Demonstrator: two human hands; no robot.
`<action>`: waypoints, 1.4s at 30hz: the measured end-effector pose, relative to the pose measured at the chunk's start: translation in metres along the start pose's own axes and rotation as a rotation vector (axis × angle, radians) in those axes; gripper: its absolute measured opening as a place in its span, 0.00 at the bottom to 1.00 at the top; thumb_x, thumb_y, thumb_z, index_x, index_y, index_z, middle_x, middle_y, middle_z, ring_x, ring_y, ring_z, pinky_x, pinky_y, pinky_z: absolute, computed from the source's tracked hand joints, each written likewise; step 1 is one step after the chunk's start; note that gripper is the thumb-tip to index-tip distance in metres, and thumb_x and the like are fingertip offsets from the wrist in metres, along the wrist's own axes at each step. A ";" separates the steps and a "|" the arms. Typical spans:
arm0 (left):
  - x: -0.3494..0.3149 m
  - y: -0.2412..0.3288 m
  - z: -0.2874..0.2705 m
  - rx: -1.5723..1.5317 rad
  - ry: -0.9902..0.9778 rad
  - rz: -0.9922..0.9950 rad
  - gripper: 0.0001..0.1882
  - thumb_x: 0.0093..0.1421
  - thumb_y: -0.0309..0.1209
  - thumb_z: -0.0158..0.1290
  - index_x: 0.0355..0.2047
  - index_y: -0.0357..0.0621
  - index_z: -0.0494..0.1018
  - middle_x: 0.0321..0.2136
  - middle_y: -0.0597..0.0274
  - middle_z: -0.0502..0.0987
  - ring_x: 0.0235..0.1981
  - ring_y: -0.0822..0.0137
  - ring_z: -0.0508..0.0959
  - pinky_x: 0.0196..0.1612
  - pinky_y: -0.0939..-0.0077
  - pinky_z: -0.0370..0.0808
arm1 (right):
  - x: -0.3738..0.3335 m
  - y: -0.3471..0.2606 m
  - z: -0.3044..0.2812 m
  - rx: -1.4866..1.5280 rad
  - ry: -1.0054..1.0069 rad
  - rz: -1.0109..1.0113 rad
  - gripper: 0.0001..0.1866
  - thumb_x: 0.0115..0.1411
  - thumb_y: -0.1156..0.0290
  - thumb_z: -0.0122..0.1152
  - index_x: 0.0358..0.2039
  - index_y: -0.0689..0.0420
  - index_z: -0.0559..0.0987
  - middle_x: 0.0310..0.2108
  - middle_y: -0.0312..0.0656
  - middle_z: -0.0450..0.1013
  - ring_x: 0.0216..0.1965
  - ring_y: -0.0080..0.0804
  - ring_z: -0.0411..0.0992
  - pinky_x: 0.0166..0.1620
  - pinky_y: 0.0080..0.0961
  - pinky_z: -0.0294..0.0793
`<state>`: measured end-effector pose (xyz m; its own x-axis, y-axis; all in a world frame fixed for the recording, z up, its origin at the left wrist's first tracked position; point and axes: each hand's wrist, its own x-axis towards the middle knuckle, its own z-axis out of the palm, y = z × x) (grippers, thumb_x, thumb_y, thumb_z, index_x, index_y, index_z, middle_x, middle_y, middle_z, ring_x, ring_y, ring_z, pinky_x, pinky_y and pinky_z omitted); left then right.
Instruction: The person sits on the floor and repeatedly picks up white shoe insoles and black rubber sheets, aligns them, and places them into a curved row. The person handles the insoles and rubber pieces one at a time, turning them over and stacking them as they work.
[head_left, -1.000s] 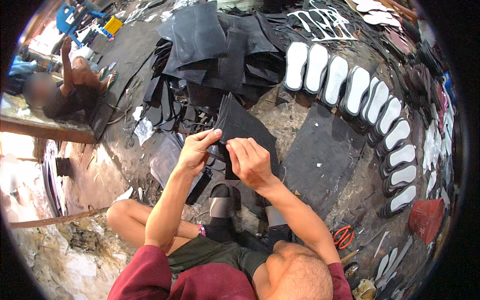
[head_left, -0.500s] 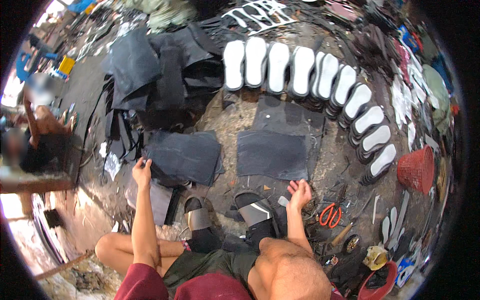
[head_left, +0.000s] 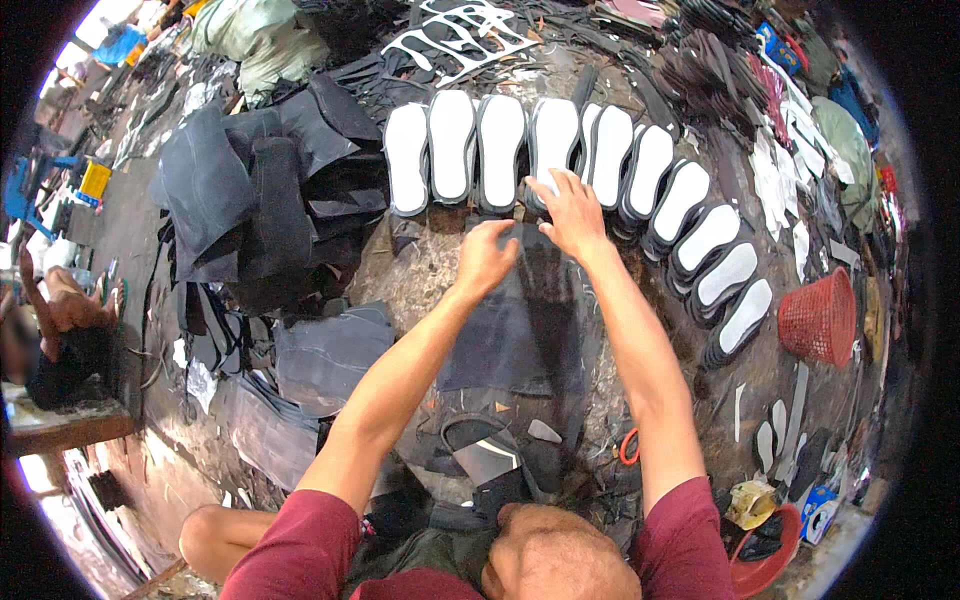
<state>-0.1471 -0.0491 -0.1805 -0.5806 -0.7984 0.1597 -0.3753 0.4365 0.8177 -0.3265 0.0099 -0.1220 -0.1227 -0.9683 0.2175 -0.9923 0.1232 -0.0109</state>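
Observation:
Stacks of white-topped, dark-edged shoe-sole pieces (head_left: 500, 140) stand in a curved row ahead of me. My right hand (head_left: 575, 215) reaches to the near end of one white sole stack (head_left: 553, 130), its fingers spread over the lower edge; whether they press on it I cannot tell. Lower and to the left, my left hand (head_left: 486, 260) is held with thumb and fingers apart and nothing between them. Below both hands lies a dark rectangular sheet (head_left: 490, 350), partly covered by my arms. Another dark sheet pile (head_left: 335, 355) is left of my left forearm.
A heap of black sheets (head_left: 270, 190) rises at the far left. Red basket (head_left: 818, 315) stands at the right, and orange-handled scissors (head_left: 629, 447) show partly beside my right forearm. My sandal (head_left: 482, 455) is near the sheet. Another person (head_left: 70, 330) sits at the left.
Both hands have moved forward and inward from the dark sheets, toward the row of sole stacks. The view has shifted, and my right arm now covers part of the scissors.

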 end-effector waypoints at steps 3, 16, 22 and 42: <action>0.017 0.004 0.020 0.081 -0.049 -0.036 0.17 0.54 0.28 0.58 0.46 0.38 0.79 0.47 0.46 0.80 0.50 0.47 0.78 0.57 0.59 0.73 | 0.043 0.014 0.005 -0.096 -0.214 -0.150 0.41 0.46 0.63 0.75 0.62 0.41 0.70 0.59 0.46 0.66 0.60 0.46 0.66 0.57 0.43 0.72; 0.028 0.006 0.048 0.385 0.000 0.229 0.40 0.56 0.40 0.61 0.66 0.41 0.60 0.66 0.44 0.58 0.62 0.45 0.63 0.62 0.51 0.63 | 0.058 0.047 0.000 0.085 -0.108 -0.428 0.31 0.57 0.61 0.62 0.61 0.48 0.70 0.50 0.55 0.73 0.46 0.52 0.77 0.46 0.43 0.80; 0.029 0.014 0.050 0.624 -0.099 0.233 0.39 0.56 0.44 0.60 0.64 0.40 0.63 0.67 0.52 0.59 0.61 0.48 0.63 0.59 0.53 0.65 | 0.097 0.052 -0.032 0.016 0.208 -0.249 0.21 0.60 0.62 0.60 0.54 0.47 0.72 0.43 0.45 0.76 0.37 0.46 0.80 0.34 0.42 0.83; -0.134 0.092 -0.081 -1.654 -0.322 -0.588 0.44 0.55 0.32 0.60 0.69 0.43 0.54 0.55 0.56 0.73 0.56 0.62 0.75 0.57 0.67 0.74 | -0.142 -0.110 -0.141 0.725 0.238 -0.169 0.23 0.58 0.75 0.65 0.55 0.65 0.74 0.52 0.54 0.75 0.52 0.52 0.76 0.53 0.39 0.78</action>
<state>-0.0457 0.0642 -0.0823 -0.8315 -0.4871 -0.2671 0.3622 -0.8400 0.4041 -0.1979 0.1646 -0.0141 -0.0431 -0.8784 0.4759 -0.7703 -0.2741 -0.5758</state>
